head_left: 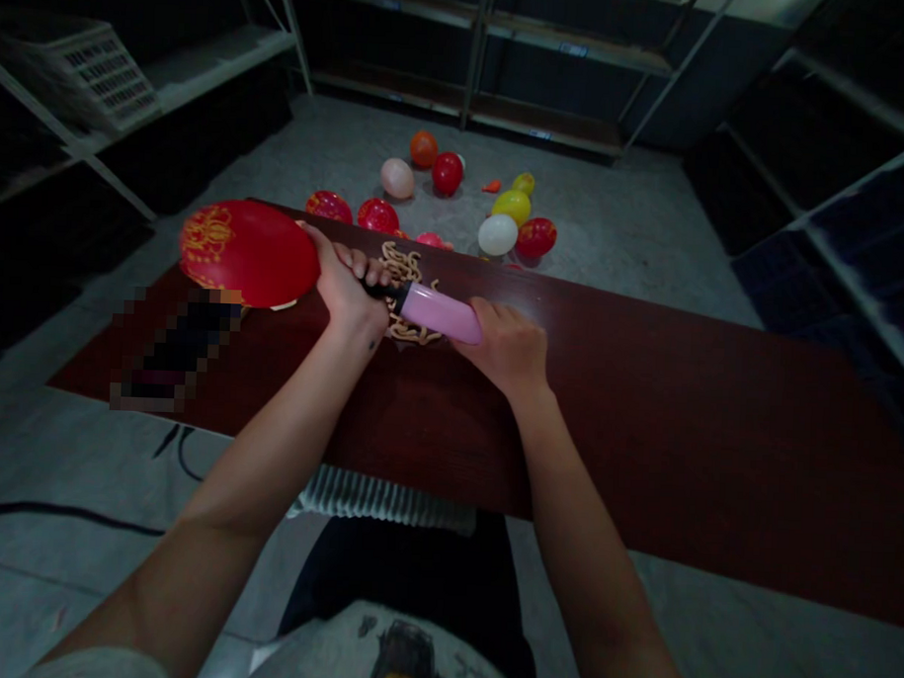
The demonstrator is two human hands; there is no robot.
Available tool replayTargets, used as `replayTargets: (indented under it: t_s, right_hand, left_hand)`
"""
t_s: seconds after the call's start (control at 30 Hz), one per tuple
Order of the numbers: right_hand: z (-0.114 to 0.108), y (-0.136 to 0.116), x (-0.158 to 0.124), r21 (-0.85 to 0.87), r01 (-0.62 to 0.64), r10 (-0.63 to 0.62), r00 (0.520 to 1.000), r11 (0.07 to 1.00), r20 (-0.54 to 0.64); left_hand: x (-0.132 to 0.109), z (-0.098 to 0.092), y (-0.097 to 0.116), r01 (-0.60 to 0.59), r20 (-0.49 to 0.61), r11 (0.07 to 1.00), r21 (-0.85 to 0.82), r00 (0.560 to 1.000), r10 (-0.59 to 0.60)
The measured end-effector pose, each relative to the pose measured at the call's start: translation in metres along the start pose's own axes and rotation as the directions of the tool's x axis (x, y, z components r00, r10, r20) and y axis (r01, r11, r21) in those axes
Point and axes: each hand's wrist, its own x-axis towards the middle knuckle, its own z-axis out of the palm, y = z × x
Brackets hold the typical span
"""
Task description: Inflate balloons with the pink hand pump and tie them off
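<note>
A red balloon (258, 255) with gold print, blown up large, lies to the left over the table. My left hand (350, 291) is closed at the balloon's neck, where the black end of a hand balloon pump meets it. The exact grip of the fingers is partly hidden. My right hand (507, 346) wraps round the far end of the pump's pink barrel (442, 313). Behind and under the pump, several tan curly strips (401, 263) lie on the dark red-brown table (642, 415).
A blurred-out dark object (181, 349) rests on the table's left end. Beyond the table, several balloons, among them a white one (498, 236) and an orange one (423, 149), lie on the floor. Shelves (573, 56) stand around, one with a white basket (109, 75). A black cable (67, 513) runs at lower left.
</note>
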Motion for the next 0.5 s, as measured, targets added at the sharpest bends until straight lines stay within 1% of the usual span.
replayTargets:
  t_s: [0.1, 0.2, 0.33, 0.5]
  right_hand:
    - [0.003, -0.004, 0.004, -0.014, 0.016, -0.016, 1.0, 1.0, -0.013]
    - [0.002, 0.001, 0.005, -0.047, 0.023, -0.024, 0.999, 0.999, -0.021]
    - [-0.001, 0.019, 0.002, -0.106, 0.025, -0.031, 0.998, 0.994, -0.053]
    - [-0.009, 0.042, -0.002, -0.181, -0.007, -0.004, 0.998, 0.984, -0.062]
  left_hand:
    - [0.006, 0.001, 0.01, -0.024, -0.045, 0.999, -0.035, 0.999, 0.023]
    - [0.013, -0.001, 0.019, -0.035, -0.071, 0.997, -0.076, 0.997, 0.029]
    - [0.022, -0.005, 0.032, -0.025, -0.08, 0.994, -0.107, 0.997, 0.017]
    - [0.029, -0.009, 0.048, -0.038, -0.09, 0.987, -0.153, 0.996, 0.024]
